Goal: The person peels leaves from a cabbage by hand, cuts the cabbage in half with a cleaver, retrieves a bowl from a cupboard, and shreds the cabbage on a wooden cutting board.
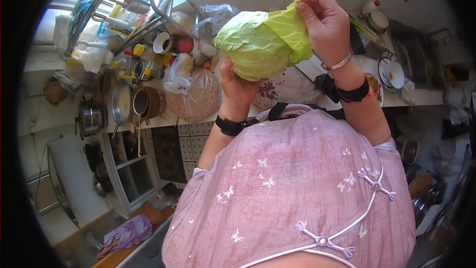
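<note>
A pale green cabbage (258, 44) is held up over a cluttered counter (416, 98). The left hand (237, 85) cups it from below, fingers probably curled behind it. The right hand (325, 22), above and to its right, pinches an outer leaf (290, 30) between closed fingertips

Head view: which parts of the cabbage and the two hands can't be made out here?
- Cabbage underside: hidden by the left hand cupping it.
- Left hand fingers: behind the cabbage.
- Right hand fingertips: tucked behind the leaf they pinch.
- Cutting board: partly covered by cabbage and forearms.
</note>
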Demonstrator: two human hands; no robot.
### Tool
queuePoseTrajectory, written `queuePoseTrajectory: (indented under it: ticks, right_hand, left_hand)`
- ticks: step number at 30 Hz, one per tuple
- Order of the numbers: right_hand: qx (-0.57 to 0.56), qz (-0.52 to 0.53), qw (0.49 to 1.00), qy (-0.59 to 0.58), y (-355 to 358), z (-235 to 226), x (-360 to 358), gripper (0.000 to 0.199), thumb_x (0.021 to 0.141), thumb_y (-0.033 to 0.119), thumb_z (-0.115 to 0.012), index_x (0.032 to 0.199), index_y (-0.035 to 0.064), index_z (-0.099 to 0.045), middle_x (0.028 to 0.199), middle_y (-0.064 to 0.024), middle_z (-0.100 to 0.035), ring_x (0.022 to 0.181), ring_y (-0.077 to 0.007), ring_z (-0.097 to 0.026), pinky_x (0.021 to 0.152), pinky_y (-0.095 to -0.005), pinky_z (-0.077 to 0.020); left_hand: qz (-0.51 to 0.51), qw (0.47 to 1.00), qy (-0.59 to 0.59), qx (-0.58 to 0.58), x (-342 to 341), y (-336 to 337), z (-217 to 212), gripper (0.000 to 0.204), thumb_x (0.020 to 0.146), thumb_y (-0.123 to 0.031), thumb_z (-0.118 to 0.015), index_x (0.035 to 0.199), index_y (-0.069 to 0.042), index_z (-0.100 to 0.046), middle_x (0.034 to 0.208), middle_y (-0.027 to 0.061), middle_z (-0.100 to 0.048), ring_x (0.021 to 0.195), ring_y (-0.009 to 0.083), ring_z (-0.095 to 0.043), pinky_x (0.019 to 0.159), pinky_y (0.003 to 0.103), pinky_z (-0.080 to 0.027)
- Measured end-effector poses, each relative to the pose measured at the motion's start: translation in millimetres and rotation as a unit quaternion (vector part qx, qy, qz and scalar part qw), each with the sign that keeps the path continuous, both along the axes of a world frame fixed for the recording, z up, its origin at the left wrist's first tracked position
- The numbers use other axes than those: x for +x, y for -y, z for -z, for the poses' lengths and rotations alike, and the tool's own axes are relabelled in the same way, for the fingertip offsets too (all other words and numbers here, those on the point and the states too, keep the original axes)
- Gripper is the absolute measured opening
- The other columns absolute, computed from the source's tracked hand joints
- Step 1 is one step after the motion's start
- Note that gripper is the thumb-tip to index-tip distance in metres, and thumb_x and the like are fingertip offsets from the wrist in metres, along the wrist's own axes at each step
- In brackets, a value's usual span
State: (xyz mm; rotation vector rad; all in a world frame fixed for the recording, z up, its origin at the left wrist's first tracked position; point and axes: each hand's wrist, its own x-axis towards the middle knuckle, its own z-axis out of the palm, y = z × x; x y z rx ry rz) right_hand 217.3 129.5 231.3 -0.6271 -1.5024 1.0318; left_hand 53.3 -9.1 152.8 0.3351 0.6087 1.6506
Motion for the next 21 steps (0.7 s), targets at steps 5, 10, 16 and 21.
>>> queuePoseTrajectory:
  ticks: [5,10,16,21]
  right_hand:
    - [0.136,0.012,0.983,0.12,-15.7,-23.7,3.9,0.008,0.094,0.008,-0.069,0.1,0.002,-0.07,0.085,-0.0043,-0.072,0.076,-0.0091,-0.066,0.071,-0.0241,-0.0528]
    - [0.137,0.052,0.979,0.144,-28.3,-6.1,10.2,0.01,0.097,0.01,-0.068,0.103,0.001,-0.069,0.088,-0.0003,-0.07,0.079,-0.0055,-0.063,0.074,-0.0217,-0.0512]
    - [0.097,0.093,0.991,0.03,-40.2,16.9,20.4,0.015,0.099,0.017,-0.065,0.098,0.0027,-0.069,0.079,-0.0019,-0.069,0.07,-0.0075,-0.061,0.068,-0.0244,-0.0514]
    - [0.154,0.047,0.982,0.098,-0.4,7.4,32.0,0.03,0.094,0.031,-0.069,0.114,0.0084,-0.067,0.101,-0.0069,-0.068,0.09,-0.0187,-0.063,0.08,-0.0304,-0.0492]
  left_hand:
    - [0.039,0.999,0.022,-0.013,-2.2,0.1,7.4,0.087,0.083,-0.061,-0.06,0.152,-0.013,-0.037,0.149,0.0133,-0.048,0.135,0.0358,-0.05,0.109,0.056,-0.043]
    - [0.042,0.999,-0.003,0.0,-9.8,1.8,13.8,0.087,0.083,-0.06,-0.059,0.152,-0.013,-0.037,0.149,0.0136,-0.047,0.136,0.0363,-0.049,0.109,0.057,-0.043]
    - [0.035,0.998,0.061,0.0,-21.3,13.9,18.9,0.084,0.082,-0.055,-0.061,0.152,-0.014,-0.038,0.15,0.0138,-0.045,0.136,0.0364,-0.048,0.111,0.057,-0.041]
    - [0.011,0.998,-0.048,0.049,-29.2,18.7,26.4,0.081,0.082,-0.045,-0.064,0.15,-0.008,-0.039,0.15,0.0167,-0.045,0.136,0.0347,-0.048,0.111,0.051,-0.041]
